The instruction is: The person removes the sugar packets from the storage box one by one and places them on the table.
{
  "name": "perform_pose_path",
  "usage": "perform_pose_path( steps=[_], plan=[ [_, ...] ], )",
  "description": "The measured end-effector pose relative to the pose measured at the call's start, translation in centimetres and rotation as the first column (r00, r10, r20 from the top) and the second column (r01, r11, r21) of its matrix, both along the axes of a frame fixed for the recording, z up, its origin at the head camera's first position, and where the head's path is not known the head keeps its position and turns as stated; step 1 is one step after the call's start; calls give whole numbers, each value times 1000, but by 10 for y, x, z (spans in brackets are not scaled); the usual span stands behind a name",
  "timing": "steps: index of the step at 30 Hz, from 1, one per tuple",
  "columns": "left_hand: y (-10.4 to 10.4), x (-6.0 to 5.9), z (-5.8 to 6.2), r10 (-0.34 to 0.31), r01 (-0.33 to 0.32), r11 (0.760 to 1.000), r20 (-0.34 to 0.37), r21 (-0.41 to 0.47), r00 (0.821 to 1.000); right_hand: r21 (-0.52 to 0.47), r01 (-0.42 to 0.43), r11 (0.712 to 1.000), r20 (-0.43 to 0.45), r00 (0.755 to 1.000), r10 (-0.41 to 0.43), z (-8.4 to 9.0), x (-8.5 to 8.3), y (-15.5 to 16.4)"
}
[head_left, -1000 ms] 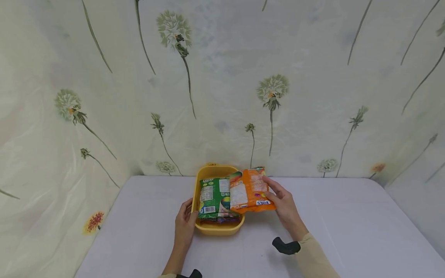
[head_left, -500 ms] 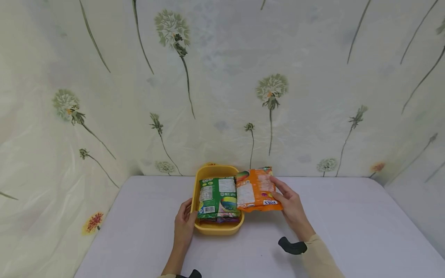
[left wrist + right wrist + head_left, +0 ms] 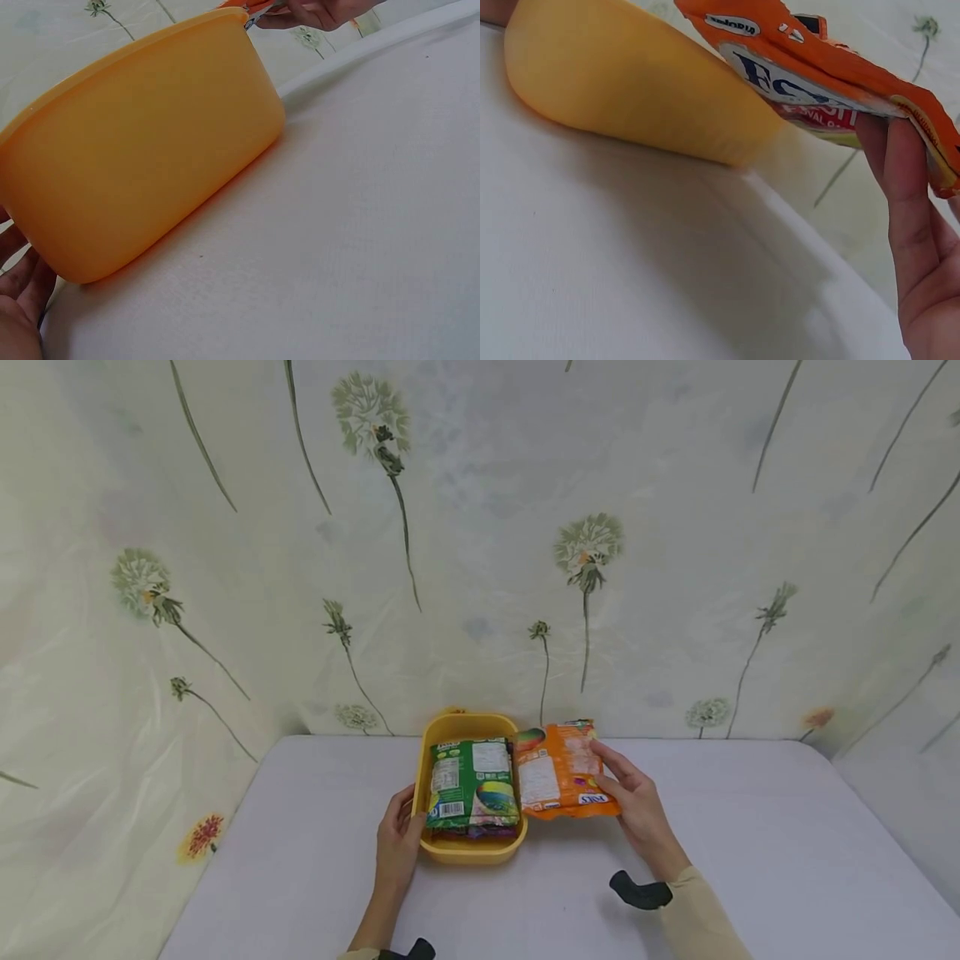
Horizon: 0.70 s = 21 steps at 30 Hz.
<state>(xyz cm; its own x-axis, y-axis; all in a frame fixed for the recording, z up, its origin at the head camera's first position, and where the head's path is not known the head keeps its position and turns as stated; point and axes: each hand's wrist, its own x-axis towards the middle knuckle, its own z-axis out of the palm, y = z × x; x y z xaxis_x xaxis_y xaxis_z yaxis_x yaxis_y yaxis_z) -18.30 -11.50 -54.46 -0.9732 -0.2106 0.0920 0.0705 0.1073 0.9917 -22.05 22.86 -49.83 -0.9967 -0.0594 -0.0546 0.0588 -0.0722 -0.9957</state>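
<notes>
Left hand (image 3: 400,843) rests flat against the yellow plastic tub (image 3: 467,853) on the table (image 3: 300,877), green snack packet (image 3: 472,782) on top inside; right hand (image 3: 636,806) pinches the orange candy packet (image 3: 564,770) just outside, looks one out, rest to go

The orange packet (image 3: 817,82) reads "Fo…" in blue letters, the rest too blurred to read

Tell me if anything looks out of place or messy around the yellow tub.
Nothing is spilled or damaged. The green snack packet lies on top of the yellow plastic tub, above its rim, over other packets. The orange snack packet is held by the right hand beside the tub, off the white table. The left hand touches the tub's side.
</notes>
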Motion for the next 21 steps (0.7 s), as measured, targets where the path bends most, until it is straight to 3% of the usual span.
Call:
perform_pose_path(
  steps=[4,11,19,21],
  plan=[
    [0,1,5,-18,18,1000,17,5,1000,-19,-13,1000,-16,1000,13,0,2,5],
    [4,14,32,-24,24,1000,15,-19,1000,-21,-19,1000,-29,999,19,-6,3,12],
    [3,14,33,-33,33,999,15,-9,999,24,-6,1000,26,1000,5,-20,2,11],
    [2,10,26,-32,32,999,13,-2,999,36,-6,999,20,1000,6,-22,1,10]
  ],
)
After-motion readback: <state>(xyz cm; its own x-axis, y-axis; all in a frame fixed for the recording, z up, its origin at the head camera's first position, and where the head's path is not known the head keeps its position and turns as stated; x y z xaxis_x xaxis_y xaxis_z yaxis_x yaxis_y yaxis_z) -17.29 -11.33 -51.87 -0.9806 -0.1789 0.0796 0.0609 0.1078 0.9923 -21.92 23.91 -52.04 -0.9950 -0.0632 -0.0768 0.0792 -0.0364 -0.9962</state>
